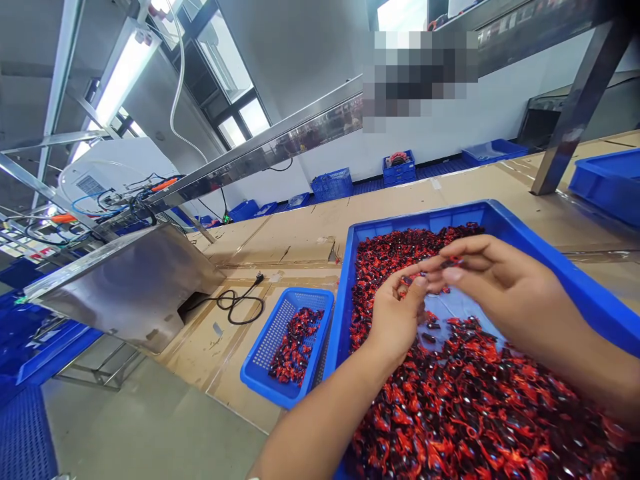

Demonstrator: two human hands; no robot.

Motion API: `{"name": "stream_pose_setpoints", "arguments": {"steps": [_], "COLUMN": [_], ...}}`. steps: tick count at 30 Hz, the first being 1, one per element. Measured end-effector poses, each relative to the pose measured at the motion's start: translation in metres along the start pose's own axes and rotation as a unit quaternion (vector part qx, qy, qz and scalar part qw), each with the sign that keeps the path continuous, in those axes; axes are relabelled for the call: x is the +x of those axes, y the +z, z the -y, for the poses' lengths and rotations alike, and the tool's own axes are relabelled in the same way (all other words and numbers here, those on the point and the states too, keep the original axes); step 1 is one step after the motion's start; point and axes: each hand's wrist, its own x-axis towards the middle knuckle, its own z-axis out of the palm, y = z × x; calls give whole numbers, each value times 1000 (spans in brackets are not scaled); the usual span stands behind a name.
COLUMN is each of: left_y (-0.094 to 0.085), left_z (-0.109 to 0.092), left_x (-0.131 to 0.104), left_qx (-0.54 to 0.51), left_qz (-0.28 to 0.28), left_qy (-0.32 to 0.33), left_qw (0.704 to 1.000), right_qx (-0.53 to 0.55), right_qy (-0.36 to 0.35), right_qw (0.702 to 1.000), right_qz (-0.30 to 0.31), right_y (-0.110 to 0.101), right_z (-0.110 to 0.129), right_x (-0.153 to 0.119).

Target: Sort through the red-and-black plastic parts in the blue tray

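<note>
A big blue tray (pixel 345 313) holds a heap of small red-and-black parts (pixel 465 407). Over a thinned-out patch of the heap, both my hands meet with fingertips nearly touching. My left hand (pixel 396 317) is closed, pinching a small dark part with some red between thumb and fingers. Thumb and fingers of my right hand (pixel 515 290) close on a similar small red-and-black part (pixel 453 262). The exact shape of both parts is too small and partly covered to make out.
Left of the tray stands a small blue basket (pixel 260 360) with more such parts. A black power cord (pixel 240 300) lies on the cardboard-covered bench (pixel 280 250) by a metal box (pixel 130 293). A metal post (pixel 575 113) rises behind, near another blue bin (pixel 607 183).
</note>
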Motion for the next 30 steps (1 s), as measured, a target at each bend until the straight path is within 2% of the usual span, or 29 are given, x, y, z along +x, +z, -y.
{"name": "stream_pose_setpoints", "arguments": {"steps": [3,5,7,8,10,13,15,17,19,21,24,27,30], "left_y": [1,0,0,0,-2,-5,-6,-5,-3,-2,0,0,2], "left_z": [-7,-11,-11,-11,-8,-5,-5,-8,-11,-14,-13,-8,-5], "left_x": [-2,-3,-3,-3,-3,-3,-4,-5,-6,-6,-3,0,-1], "left_qx": [-21,-24,-7,8,50,121,143,138,98,18,-99,-129,-123], "left_qz": [7,25,37,37,37,55,78,85,61,33,19,15,21], "left_qy": [-5,-28,-36,-30,-1,60,85,89,56,-16,-112,-134,-119], "left_qw": [1000,999,999,999,998,989,983,983,992,999,989,983,985], "right_qx": [85,59,17,-16,-114,-260,-289,-303,-323,-342,-364,-376,-371], "right_qy": [123,163,174,161,92,-60,-133,-182,-210,-232,-255,-247,-230], "right_qw": [988,982,980,982,983,951,931,919,910,903,894,892,899], "right_qz": [43,75,90,94,107,156,178,175,152,115,56,35,40], "right_y": [-11,-15,-14,-13,-9,-6,-8,-9,-9,-9,-8,-9,-10], "right_z": [-6,-11,-15,-16,-13,-3,4,7,7,4,0,-4,-6], "right_x": [20,27,27,24,18,10,9,8,7,5,3,2,3]}}
